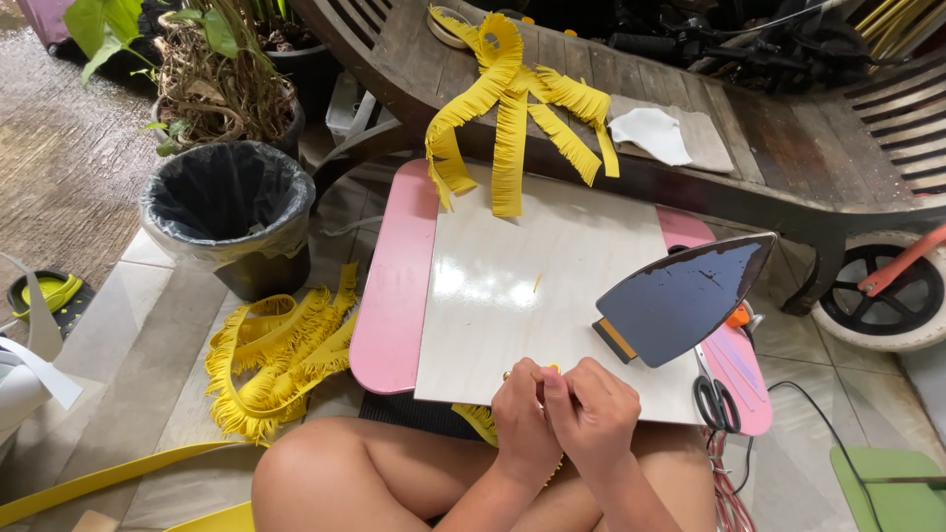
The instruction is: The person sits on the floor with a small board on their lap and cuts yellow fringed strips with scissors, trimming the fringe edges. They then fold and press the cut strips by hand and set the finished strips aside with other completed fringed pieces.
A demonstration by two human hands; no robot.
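Over the white board, both hands' fingers pinch a yellow strip.

A tiled floor of pale grey squares fills the lower left, meeting wet, pebbled paving at nine to ten o'clock. A dark wooden slatted bench runs across the top from twelve to three o'clock. At ten o'clock stands a round bin lined with a black bag, and behind it, at eleven o'clock, potted plants with broad green leaves. A small wheel with a white tyre sits at three o'clock. Daylight glares softly off the floor.
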